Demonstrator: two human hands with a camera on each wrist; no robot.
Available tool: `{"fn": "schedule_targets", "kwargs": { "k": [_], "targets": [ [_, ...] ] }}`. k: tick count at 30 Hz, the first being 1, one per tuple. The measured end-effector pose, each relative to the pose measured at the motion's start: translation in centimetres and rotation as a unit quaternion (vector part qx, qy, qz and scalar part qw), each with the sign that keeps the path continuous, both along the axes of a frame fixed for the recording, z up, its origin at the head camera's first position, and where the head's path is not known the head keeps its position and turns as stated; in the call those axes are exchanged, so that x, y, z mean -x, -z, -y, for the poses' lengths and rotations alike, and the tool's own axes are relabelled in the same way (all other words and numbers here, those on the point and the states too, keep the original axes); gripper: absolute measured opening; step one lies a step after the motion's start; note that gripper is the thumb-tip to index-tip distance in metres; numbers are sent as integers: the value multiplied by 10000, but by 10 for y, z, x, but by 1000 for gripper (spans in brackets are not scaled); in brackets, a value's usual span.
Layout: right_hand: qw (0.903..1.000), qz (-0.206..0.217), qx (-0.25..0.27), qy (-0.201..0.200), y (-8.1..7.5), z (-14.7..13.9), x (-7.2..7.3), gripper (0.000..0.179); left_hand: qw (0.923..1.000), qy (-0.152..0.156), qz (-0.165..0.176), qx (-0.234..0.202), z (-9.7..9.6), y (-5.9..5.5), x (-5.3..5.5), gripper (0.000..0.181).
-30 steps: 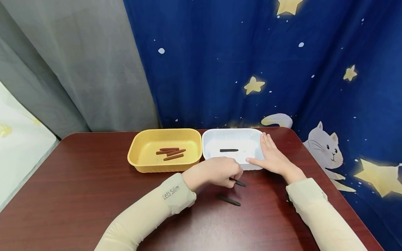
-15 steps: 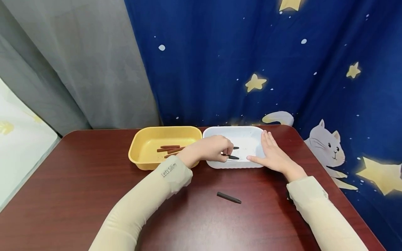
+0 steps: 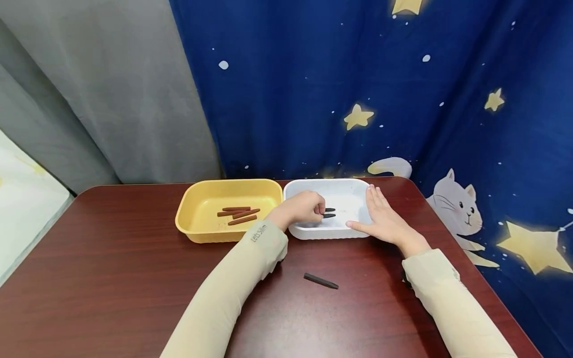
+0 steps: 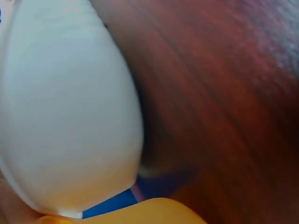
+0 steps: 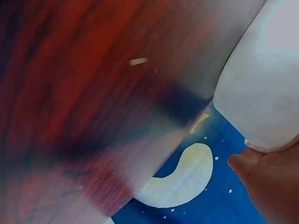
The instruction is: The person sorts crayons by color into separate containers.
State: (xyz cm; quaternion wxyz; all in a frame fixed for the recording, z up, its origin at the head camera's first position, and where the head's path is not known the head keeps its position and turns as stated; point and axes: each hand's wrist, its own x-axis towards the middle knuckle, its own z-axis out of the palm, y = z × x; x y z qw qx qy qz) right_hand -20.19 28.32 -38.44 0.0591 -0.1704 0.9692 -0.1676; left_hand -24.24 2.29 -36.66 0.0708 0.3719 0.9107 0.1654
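My left hand (image 3: 309, 206) reaches into the white tray (image 3: 329, 234), its fingers curled and pinching a black crayon (image 3: 330, 216) low over the bottom. Just behind this one lies another black crayon (image 3: 330, 210), partly hidden by the hand. My right hand (image 3: 387, 221) lies with straight, spread fingers along the tray's right rim, thumb at the front edge. A third black crayon (image 3: 321, 281) is on the table in front of the tray. The left wrist view shows mostly a pale sleeve (image 4: 70, 107); in the right wrist view, part of the right hand (image 5: 271, 186) appears below the cuff.
A yellow tray (image 3: 215, 238) with several brown crayons (image 3: 242, 220) stands against the white tray's left side. Both sit near the back edge of the dark red table (image 3: 112, 278). Behind hang a grey curtain (image 3: 112, 89) and a blue star-patterned curtain (image 3: 286, 89).
My left hand has carried a black crayon from over the table in front into the white tray and lowered it beside the other one. The right hand has stayed on the rim.
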Motion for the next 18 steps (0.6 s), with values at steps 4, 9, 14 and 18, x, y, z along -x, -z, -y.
{"fn": "schedule_targets", "kwargs": {
  "k": [4, 9, 14, 18],
  "targets": [
    [10000, -8, 24, 6, -1, 2, 1, 118, 9994, -299, -1, 174, 2, 8, 2, 6],
    [10000, 34, 12, 15, 1, 3, 1, 119, 9982, -379, -128, 450, 3, 13, -1, 8],
    [10000, -10, 18, -9, 0, 3, 2, 118, 9969, -556, -265, 490, 2, 15, -3, 10],
    [10000, -17, 19, -3, 1, 2, 1, 119, 9965, -640, -322, 420, 1, 16, -4, 12]
  ]
}}
